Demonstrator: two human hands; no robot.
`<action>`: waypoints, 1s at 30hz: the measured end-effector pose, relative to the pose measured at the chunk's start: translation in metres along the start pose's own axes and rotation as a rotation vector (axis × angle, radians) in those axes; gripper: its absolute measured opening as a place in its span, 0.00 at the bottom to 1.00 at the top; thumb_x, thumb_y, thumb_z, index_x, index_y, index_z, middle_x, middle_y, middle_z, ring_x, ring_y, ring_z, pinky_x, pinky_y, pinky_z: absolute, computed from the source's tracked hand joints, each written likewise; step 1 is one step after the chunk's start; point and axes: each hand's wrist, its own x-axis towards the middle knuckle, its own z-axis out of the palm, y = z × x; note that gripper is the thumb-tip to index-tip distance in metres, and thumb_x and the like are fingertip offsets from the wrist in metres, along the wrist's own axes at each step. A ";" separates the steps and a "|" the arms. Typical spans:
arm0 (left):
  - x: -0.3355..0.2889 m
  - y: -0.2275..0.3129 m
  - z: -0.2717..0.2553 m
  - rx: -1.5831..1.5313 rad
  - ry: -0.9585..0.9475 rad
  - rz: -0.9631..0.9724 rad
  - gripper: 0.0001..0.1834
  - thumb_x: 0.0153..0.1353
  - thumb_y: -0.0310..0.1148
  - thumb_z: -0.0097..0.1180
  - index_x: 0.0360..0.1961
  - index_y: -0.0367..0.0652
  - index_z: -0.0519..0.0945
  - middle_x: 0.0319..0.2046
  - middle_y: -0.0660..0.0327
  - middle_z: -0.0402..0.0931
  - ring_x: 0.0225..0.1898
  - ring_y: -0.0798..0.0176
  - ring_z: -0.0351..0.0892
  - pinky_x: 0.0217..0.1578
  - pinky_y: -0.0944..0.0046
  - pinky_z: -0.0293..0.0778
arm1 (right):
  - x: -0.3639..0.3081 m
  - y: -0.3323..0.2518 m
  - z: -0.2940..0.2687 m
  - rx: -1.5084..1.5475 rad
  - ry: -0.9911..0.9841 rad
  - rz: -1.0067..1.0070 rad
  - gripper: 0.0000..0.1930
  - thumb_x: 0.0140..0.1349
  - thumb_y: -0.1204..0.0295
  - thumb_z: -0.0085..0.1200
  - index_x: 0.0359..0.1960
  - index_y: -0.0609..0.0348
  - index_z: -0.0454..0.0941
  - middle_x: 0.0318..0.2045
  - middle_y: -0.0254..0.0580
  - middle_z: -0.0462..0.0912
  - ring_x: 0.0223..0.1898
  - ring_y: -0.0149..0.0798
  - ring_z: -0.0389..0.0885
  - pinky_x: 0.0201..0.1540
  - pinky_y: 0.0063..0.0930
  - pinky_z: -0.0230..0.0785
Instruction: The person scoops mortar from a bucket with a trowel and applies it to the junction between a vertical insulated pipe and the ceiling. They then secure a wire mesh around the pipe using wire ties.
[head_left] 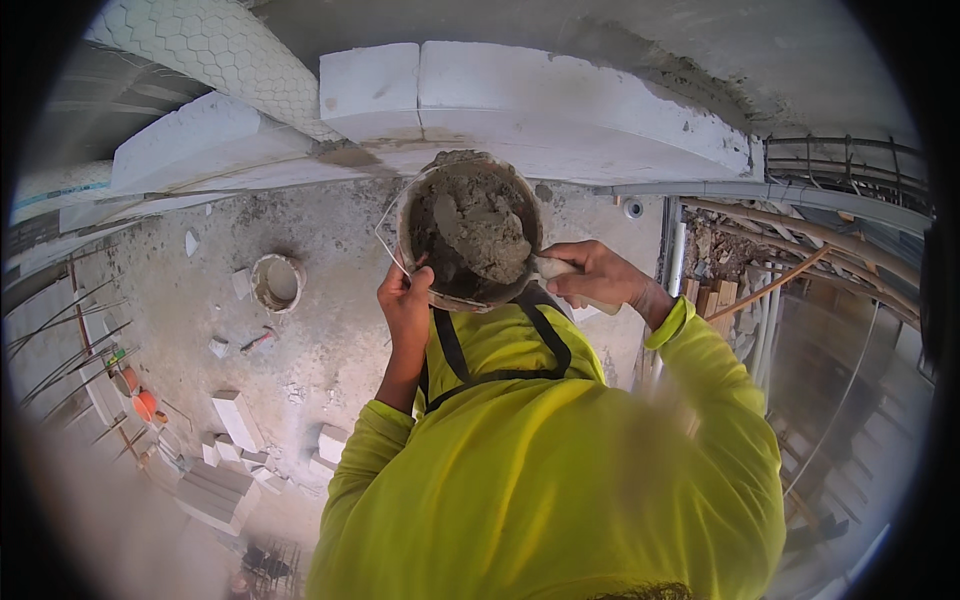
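Observation:
In front of my body is a round bucket (404, 228) with grey wet mortar (485, 225) inside and smeared along its rim. My left hand (408, 305) is closed on the near left part of that rim, beside the thin wire handle (384, 238). At the bucket's right side, my right hand (597, 277) is wrapped round the pale handle of a trowel (550, 267). The trowel's blade reaches into the bucket and is hidden under a heap of mortar.
White blocks (520, 95) form a low wall ahead, with hexagonal wire mesh (215, 50) at its left. A second bucket (278, 283) and a small tool (258, 339) lie on the floor to the left. Loose blocks (237, 420) lie further back. Right are timber poles (790, 280) and rebar (850, 160).

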 end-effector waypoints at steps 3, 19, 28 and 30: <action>0.004 0.004 -0.002 -0.023 0.029 -0.009 0.24 0.62 0.21 0.53 0.62 0.31 0.74 0.48 0.62 0.80 0.45 0.73 0.75 0.50 0.71 0.70 | -0.036 -0.058 -0.036 -0.207 0.250 -0.181 0.22 0.62 0.74 0.60 0.58 0.68 0.74 0.30 0.37 0.81 0.25 0.25 0.75 0.29 0.23 0.70; 0.000 0.013 0.009 0.086 0.054 0.022 0.24 0.62 0.21 0.53 0.61 0.32 0.75 0.41 0.67 0.79 0.38 0.76 0.72 0.43 0.74 0.69 | -0.012 -0.040 -0.070 -1.286 0.169 -0.645 0.25 0.54 0.72 0.62 0.55 0.61 0.74 0.36 0.49 0.79 0.33 0.53 0.82 0.33 0.43 0.77; 0.000 0.010 0.029 0.129 0.035 -0.043 0.26 0.61 0.19 0.52 0.63 0.33 0.73 0.47 0.63 0.79 0.43 0.74 0.74 0.47 0.72 0.69 | 0.069 0.003 -0.023 -1.508 0.269 -0.234 0.20 0.62 0.75 0.51 0.57 0.59 0.72 0.41 0.55 0.81 0.45 0.51 0.84 0.49 0.49 0.75; -0.003 0.014 0.032 0.152 0.011 -0.065 0.26 0.62 0.19 0.52 0.63 0.33 0.73 0.49 0.62 0.80 0.45 0.72 0.76 0.49 0.71 0.70 | 0.089 0.018 -0.034 -1.541 0.135 -0.117 0.20 0.62 0.73 0.51 0.57 0.60 0.71 0.41 0.56 0.81 0.44 0.53 0.85 0.44 0.47 0.78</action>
